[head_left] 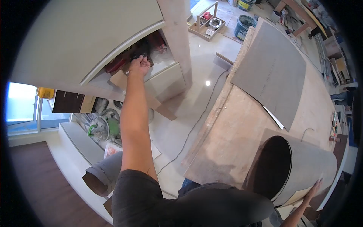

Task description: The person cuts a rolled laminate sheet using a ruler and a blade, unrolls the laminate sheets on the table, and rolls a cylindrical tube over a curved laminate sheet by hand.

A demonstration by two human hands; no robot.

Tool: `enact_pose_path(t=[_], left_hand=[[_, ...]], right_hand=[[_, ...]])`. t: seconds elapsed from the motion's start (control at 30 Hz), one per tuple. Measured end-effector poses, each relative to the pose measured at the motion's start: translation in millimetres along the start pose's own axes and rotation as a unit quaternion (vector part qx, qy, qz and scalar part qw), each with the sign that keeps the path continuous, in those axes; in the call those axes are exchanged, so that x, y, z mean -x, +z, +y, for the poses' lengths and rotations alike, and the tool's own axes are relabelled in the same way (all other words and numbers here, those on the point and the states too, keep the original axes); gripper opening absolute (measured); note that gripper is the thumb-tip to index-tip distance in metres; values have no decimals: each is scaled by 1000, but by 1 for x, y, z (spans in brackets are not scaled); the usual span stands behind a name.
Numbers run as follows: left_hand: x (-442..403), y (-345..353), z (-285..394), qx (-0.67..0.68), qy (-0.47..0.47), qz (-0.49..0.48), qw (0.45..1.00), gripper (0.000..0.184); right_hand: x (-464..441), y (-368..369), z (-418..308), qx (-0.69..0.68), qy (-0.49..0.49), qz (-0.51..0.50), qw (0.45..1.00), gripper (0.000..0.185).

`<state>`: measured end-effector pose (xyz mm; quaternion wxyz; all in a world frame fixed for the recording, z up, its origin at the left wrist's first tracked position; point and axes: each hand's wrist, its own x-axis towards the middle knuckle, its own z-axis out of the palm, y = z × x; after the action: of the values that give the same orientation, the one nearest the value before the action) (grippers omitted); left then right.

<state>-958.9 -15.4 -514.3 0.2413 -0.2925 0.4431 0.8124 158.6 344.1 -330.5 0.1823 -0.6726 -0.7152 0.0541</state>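
Note:
My left arm reaches forward into a cabinet opening (109,81). There my left hand (140,66) has its fingers curled at a black item (140,51), which is too shadowed to name. Red objects (115,64) and a clear plastic bag (162,55) lie around it in the opening. Far to the right, my right hand (314,189) rests with its fingers stretched along the outside of a large rolled grey sheet (310,159). This roll lies on the worktable (223,132), its dark hollow end facing left.
A flat grey sheet (276,64) covers the table's far part. On the floor are a cable (204,113), a wooden tool tote (206,32) and a bucket (244,27). A green-and-grey machine (104,128) and a smaller roll (107,172) are at left.

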Motion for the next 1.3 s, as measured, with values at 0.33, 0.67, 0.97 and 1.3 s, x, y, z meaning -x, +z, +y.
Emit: enact_pose_path(t=[0.33, 0.67, 0.97, 1.3], left_hand=[[-37, -16, 17, 84, 9, -89, 992, 39], [223, -66, -181, -251, -20, -264, 931, 23], [584, -65, -367, -381, -196, -552, 715, 39], [676, -86, -425, -338, -135, -437, 823, 42]], right_hand=[[-7, 6, 46, 129, -60, -58, 988, 51], [17, 8, -49, 69, 16, 97, 993, 56], [38, 8, -71, -83, 27, 277, 957, 37], [92, -13, -55, -142, 82, 349, 923, 33]])
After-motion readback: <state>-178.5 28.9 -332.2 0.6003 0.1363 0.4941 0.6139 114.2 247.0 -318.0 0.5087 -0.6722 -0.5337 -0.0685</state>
